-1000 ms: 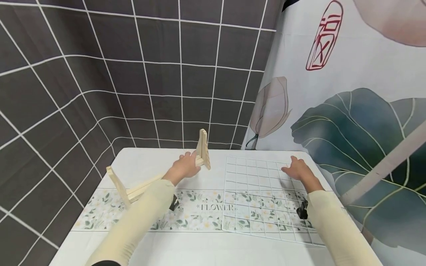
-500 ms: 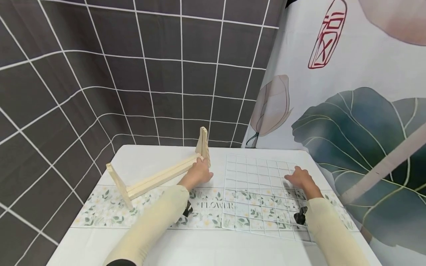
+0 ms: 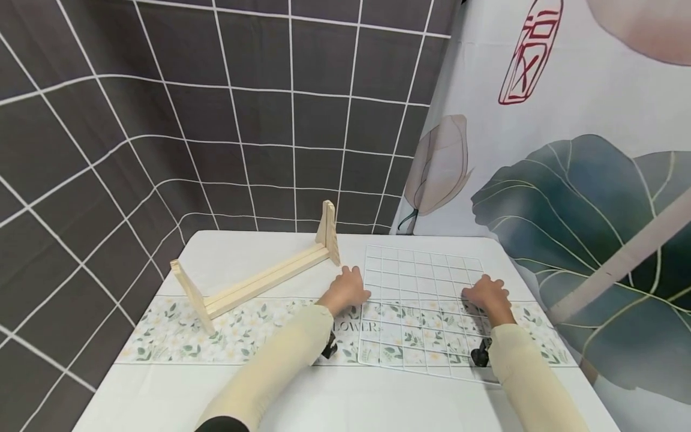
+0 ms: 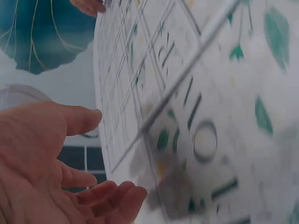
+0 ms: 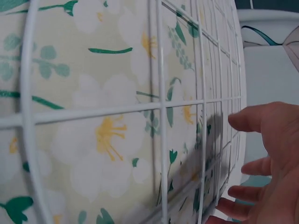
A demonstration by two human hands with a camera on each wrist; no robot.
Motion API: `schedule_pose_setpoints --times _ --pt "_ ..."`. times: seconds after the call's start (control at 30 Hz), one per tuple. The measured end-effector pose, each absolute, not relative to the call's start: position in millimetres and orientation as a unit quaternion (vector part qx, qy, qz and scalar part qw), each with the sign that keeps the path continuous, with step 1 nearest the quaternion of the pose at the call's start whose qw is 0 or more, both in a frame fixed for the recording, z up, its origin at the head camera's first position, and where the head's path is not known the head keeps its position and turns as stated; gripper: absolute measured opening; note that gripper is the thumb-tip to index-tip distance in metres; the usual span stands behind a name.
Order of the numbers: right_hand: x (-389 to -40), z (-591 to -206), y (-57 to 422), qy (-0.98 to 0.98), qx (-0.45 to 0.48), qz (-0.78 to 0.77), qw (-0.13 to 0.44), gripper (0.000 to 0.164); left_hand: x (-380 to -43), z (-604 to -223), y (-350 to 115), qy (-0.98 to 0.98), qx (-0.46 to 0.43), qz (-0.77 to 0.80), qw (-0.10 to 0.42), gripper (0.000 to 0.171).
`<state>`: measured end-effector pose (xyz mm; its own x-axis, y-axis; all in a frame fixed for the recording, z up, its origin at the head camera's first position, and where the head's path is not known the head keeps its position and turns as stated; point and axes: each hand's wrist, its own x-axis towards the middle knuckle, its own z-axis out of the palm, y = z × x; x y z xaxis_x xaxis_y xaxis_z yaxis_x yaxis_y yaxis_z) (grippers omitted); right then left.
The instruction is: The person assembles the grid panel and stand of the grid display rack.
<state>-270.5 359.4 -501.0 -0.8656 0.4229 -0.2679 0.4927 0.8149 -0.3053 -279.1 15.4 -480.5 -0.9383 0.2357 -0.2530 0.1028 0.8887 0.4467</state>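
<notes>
A white wire grid panel [image 3: 402,299] lies on the right half of the table. My left hand [image 3: 345,290] hovers beside its left edge, fingers spread and curved with nothing between them. In the left wrist view, the thumb and fingers of the left hand [image 4: 42,158] are apart near the wire edge. At the panel's right side is my right hand [image 3: 487,295]. The right wrist view shows the right hand [image 5: 280,149] with thumb and fingers parted near the grid's edge, not closed on a wire. A pale wooden stand [image 3: 267,280] sits apart to the left.
The white table [image 3: 216,390] has a floral printed band with lettering across its middle. A dark grid-patterned curtain [image 3: 259,120] hangs behind it. On the right hangs a white cloth [image 3: 486,66] printed with large leaves.
My left hand has come off the right end of the wooden stand and moved right, to the grid's left edge. The right hand has shifted slightly at the grid's right side.
</notes>
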Motion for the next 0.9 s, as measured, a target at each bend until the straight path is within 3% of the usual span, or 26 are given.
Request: schedule_pose_setpoints --times 0.27,0.53,0.9 --pt "-269.8 -502.9 359.0 0.939 0.283 -0.18 0.081 0.067 -269.3 -490.0 38.0 0.955 0.086 0.234 0.161 0.068" --pt "-268.6 -499.2 367.8 0.93 0.298 -0.2 0.077 0.06 -268.2 -494.1 50.9 0.958 0.08 0.229 0.155 0.045" --pt "-263.9 -499.8 377.7 0.923 0.292 -0.235 0.083 0.056 -268.8 -501.5 53.0 0.945 0.033 0.279 0.168 0.076"
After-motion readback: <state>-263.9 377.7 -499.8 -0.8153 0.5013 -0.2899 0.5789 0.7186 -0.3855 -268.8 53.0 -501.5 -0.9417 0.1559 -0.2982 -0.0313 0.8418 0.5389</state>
